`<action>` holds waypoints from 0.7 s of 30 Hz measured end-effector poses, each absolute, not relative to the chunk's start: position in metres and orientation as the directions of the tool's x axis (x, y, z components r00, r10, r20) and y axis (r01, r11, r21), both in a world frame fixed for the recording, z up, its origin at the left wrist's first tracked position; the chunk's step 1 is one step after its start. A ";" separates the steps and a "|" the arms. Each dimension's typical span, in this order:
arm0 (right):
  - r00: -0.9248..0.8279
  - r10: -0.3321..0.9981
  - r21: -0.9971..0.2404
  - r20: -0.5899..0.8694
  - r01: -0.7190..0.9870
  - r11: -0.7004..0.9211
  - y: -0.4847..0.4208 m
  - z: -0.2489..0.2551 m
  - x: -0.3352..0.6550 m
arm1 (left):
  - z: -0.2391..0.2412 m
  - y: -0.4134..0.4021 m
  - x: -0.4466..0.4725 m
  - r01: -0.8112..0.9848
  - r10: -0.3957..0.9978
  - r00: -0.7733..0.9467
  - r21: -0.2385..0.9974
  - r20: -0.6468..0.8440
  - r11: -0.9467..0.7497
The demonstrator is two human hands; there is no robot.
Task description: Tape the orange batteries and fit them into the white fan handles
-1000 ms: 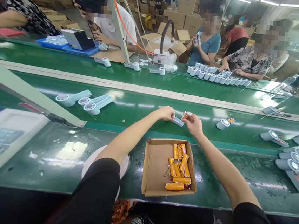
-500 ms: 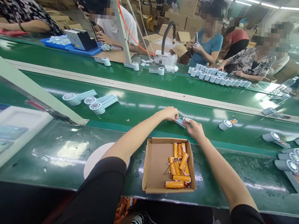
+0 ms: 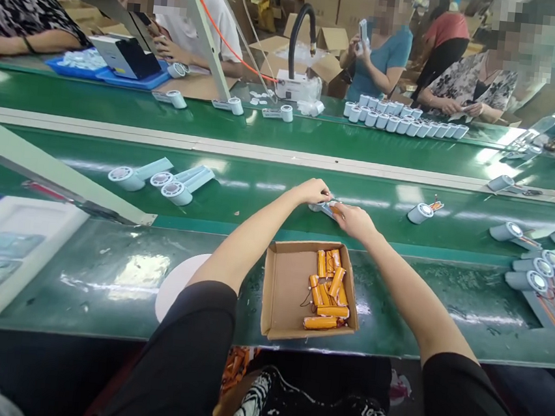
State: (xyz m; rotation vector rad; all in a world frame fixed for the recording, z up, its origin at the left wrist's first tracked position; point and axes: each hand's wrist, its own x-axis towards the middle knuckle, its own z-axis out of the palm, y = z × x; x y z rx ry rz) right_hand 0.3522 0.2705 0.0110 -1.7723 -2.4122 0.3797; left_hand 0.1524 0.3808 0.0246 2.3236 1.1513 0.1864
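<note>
My left hand and my right hand meet over the green conveyor belt, both closed on a small pale-blue handheld fan part. An orange battery shows at my right fingertips, set against the part. Just below my hands sits an open cardboard box holding several orange batteries with thin wires.
Pale-blue fan units lie on the belt to the left; more fan units crowd the right edge. One fan unit lies right of my hands. A white foam tray sits left, a white disc near my elbow. Several people work across the far belt.
My right hand has brought the orange battery down from above the belt onto the fan part held by my left hand. The view has tilted slightly.
</note>
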 end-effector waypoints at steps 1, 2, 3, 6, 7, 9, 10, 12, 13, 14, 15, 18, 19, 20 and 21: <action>-0.314 0.947 -0.253 -0.073 0.924 0.287 0.271 0.013 0.347 | 0.024 0.379 0.154 0.705 0.785 0.610 0.523 -0.102 -0.479; -0.320 0.943 -0.237 -0.095 0.927 0.291 0.273 0.014 0.343 | 0.023 0.377 0.157 0.712 0.799 0.593 0.525 -0.096 -0.466; -0.322 0.940 -0.226 -0.113 0.930 0.291 0.275 0.016 0.339 | 0.022 0.375 0.159 0.721 0.813 0.576 0.525 -0.090 -0.453; -0.307 0.939 -0.227 -0.151 0.936 0.270 0.282 0.024 0.336 | 0.020 0.369 0.169 0.749 0.850 0.522 0.517 -0.074 -0.415; -0.304 0.940 -0.241 -0.154 0.934 0.262 0.283 0.028 0.339 | 0.021 0.367 0.172 0.759 0.862 0.503 0.513 -0.071 -0.401; -0.290 0.950 -0.283 -0.119 0.926 0.248 0.281 0.038 0.347 | 0.026 0.363 0.179 0.782 0.886 0.457 0.507 -0.073 -0.362; -0.271 0.959 -0.307 -0.078 0.922 0.236 0.276 0.043 0.352 | 0.031 0.360 0.182 0.791 0.897 0.436 0.509 -0.076 -0.341; -0.202 0.979 -0.351 0.019 0.916 0.196 0.260 0.052 0.364 | 0.043 0.351 0.181 0.791 0.909 0.410 0.526 -0.077 -0.312; -0.160 0.985 -0.373 0.059 0.912 0.170 0.247 0.054 0.371 | 0.050 0.342 0.176 0.782 0.910 0.408 0.542 -0.071 -0.308; -0.123 0.989 -0.395 0.084 0.907 0.147 0.231 0.055 0.378 | 0.055 0.331 0.166 0.768 0.909 0.412 0.560 -0.062 -0.310; -0.098 0.991 -0.417 0.090 0.900 0.127 0.212 0.055 0.387 | 0.060 0.316 0.151 0.756 0.909 0.414 0.575 -0.050 -0.312; -0.077 0.995 -0.527 0.057 0.845 0.095 0.135 0.042 0.417 | 0.059 0.250 0.068 0.740 0.925 0.378 0.592 0.028 -0.320; -0.066 0.996 -0.591 0.057 0.802 0.087 0.105 0.035 0.428 | 0.054 0.222 0.031 0.731 0.928 0.362 0.592 0.085 -0.339; -0.059 0.996 -0.649 0.062 0.756 0.086 0.075 0.027 0.440 | 0.048 0.191 -0.007 0.726 0.931 0.351 0.599 0.100 -0.338; 0.008 0.995 -0.683 0.095 0.728 0.059 0.046 0.018 0.451 | 0.042 0.159 -0.044 0.734 0.937 0.341 0.603 0.071 -0.313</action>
